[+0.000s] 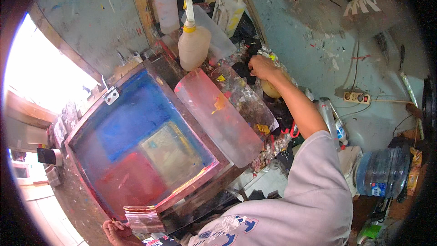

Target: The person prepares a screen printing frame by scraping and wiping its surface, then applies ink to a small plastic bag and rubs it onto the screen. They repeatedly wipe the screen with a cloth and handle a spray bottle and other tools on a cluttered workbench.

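Observation:
My left hand (117,232) is at the lower left, its fingers curled together beside the near corner of a screen printing frame (218,169). Whatever it may hold is too small to make out. Right of it lies a flat, paint-stained piece (144,221), perhaps a squeegee. The mesh (136,118) carries blue, red and yellowish-grey patches. My right arm stretches across to the back, where my right hand (265,67) bends its fingers down into dark clutter. Its fingertips are hidden, so its contents cannot be seen. A rounded yellowish container (271,89) sits under that wrist.
Beyond the frame stand a spray bottle (194,48) with a yellow-and-white nozzle, a pale bottle (166,9) and a white jug (229,11). A curved translucent sheet (218,118) lies alongside the frame. A power strip (357,97) and large water bottle (383,171) are at right.

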`<state>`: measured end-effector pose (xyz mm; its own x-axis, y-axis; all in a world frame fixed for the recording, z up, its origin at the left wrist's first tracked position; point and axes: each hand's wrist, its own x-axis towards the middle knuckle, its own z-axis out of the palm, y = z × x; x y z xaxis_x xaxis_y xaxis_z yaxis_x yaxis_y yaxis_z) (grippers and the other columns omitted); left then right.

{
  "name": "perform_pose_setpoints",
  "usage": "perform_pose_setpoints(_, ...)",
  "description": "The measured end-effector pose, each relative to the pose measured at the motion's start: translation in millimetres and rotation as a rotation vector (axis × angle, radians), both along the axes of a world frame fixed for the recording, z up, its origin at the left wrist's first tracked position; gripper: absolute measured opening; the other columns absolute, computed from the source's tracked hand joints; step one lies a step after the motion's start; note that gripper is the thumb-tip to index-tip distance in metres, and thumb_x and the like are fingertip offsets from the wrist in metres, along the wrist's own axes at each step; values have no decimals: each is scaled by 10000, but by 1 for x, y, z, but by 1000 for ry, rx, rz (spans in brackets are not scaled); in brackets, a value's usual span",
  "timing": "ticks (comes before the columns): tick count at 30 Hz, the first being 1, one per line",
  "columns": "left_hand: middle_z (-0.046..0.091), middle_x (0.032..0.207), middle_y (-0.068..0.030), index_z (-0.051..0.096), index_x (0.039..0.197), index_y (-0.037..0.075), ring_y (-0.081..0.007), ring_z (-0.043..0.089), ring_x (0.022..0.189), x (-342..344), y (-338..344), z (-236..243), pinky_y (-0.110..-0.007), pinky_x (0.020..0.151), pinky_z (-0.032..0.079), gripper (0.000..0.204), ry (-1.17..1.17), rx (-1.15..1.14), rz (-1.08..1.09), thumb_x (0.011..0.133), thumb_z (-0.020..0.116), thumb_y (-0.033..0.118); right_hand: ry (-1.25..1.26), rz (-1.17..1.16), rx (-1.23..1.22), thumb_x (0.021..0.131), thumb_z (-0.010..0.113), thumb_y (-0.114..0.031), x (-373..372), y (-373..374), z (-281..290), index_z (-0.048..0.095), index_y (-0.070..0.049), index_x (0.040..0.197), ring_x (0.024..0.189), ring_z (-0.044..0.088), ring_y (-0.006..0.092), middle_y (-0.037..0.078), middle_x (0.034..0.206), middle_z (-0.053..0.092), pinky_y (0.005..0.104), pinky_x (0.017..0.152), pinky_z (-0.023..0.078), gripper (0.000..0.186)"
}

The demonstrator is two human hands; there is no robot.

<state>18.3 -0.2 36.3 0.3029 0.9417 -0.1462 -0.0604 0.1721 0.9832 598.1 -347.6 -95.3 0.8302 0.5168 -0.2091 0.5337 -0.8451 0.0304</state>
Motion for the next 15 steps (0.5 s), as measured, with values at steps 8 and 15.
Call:
perform_pose_setpoints(8,566,780,-11,607,939,73,-124,533,681,-24,-10,8,-253,628,435,146,-4,60,26,950,668,206,-129,15,565,865,680,-230,18,-27,71,752,-12,835,721,710,326,202,834,717,418,711,556,231)
perform_pose_setpoints(15,503,766,32,572,1052,104,-75,508,676,-54,29,-39,-239,601,427,129,-13,39,-86,1034,585,231,-197,-8,972,805,778,-171,18,-22,139,791,-19,881,808,716,215,111,855,736,375,729,555,170)
